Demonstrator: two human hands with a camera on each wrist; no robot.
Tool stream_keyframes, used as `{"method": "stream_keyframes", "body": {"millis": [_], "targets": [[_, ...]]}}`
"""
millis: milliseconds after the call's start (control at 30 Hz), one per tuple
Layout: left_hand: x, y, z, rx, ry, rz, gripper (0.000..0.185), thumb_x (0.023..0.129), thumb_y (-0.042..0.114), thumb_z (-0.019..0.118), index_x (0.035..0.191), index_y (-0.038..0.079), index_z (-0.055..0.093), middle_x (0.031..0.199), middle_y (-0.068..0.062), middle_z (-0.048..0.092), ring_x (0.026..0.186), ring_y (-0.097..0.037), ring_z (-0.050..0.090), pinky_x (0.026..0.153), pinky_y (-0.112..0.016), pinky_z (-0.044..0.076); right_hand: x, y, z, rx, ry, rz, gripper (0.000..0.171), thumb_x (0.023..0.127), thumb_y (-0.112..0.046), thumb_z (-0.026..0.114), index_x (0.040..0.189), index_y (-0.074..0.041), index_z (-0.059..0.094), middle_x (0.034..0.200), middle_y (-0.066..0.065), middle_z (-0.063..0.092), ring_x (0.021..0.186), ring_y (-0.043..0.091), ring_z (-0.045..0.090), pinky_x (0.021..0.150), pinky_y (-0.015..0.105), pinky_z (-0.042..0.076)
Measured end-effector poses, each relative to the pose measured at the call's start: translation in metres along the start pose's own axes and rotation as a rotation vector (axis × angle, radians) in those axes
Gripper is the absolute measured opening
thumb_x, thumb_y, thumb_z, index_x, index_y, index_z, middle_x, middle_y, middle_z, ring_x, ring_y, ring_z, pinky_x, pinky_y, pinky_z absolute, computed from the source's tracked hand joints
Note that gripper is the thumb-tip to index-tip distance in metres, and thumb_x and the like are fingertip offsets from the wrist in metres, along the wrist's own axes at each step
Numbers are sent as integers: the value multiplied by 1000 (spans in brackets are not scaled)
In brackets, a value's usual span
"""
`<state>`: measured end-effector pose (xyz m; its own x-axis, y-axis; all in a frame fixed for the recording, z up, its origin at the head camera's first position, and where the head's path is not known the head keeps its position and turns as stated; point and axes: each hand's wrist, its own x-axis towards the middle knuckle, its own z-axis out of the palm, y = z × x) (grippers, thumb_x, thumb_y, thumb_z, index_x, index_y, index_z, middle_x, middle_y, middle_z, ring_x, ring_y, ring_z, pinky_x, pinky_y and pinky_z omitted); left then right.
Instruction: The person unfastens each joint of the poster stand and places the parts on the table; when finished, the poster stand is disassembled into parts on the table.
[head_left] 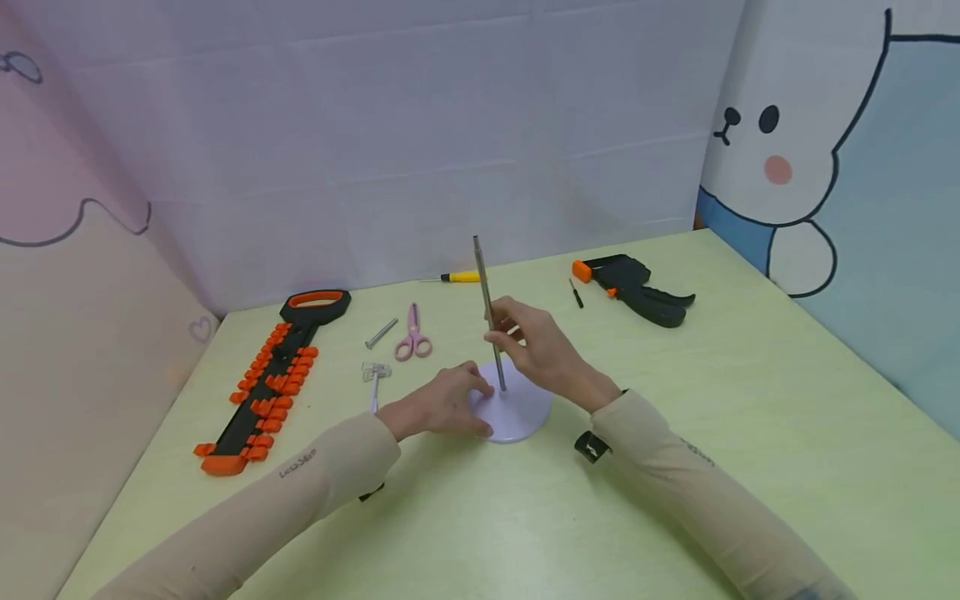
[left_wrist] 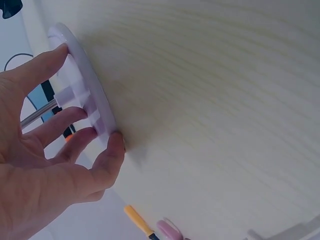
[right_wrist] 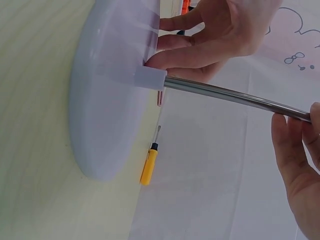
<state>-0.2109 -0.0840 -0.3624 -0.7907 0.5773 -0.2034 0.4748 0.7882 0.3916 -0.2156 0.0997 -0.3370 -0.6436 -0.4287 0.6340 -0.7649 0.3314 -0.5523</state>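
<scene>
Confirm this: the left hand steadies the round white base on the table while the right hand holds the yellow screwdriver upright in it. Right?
Not quite. The right hand holds a metal rod upright in the base, steadied by the left hand. The screwdriver lies untouched by the wall, as the head view shows.

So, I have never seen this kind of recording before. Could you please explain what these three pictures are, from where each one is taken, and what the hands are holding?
No machine here: a person works with two bare hands. The wide picture comes from a camera on the head, looking down at a pale green table. The other two come from cameras on each wrist, so they look tilted and very close.

The left hand rests its fingers on a round white base and steadies it. The right hand pinches a thin metal rod that stands nearly upright in a socket in the middle of the base.

Lying around, untouched: an orange and black tool rack, pink scissors, a bolt, a small clear part, a yellow screwdriver and a black clamp.
</scene>
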Motion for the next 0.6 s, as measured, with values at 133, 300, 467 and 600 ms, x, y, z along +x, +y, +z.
{"method": "stream_keyframes", "body": {"millis": [133, 300, 467, 600], "targets": [[1, -1, 1, 3, 8, 21, 52, 73, 31, 82, 117, 8, 68, 111, -6, 53, 98, -20, 53, 84, -33, 47, 0, 1, -1, -13, 8, -29, 19, 87, 1, 65, 103, -2, 54, 88, 6, 61, 79, 16, 61, 66, 27, 54], [1, 0, -1, -6, 21, 34, 50, 72, 29, 83, 114, 7, 69, 108, -6, 54, 95, -19, 53, 84, -32, 47, 2, 0, -3, -12, 36, -52, 17, 85, 4, 66, 97, -1, 55, 84, 7, 62, 76, 15, 62, 65, 27, 54], [1, 1, -1, -10, 29, 33, 49, 70, 28, 84, 112, 6, 70, 106, -7, 54, 94, -20, 54, 83, -32, 47, 1, -1, 1, -19, 67, -78, 18, 83, 8, 66, 94, 0, 55, 82, 7, 62, 73, 14, 60, 64, 27, 53], [0, 0, 0, -7, 36, 49, 49, 70, 27, 84, 112, 6, 70, 105, -7, 54, 93, -20, 55, 83, -32, 47, 2, -2, 1, -38, 77, -93, 18, 83, 10, 65, 94, 0, 56, 81, 6, 62, 72, 14, 59, 64, 25, 53]]}}
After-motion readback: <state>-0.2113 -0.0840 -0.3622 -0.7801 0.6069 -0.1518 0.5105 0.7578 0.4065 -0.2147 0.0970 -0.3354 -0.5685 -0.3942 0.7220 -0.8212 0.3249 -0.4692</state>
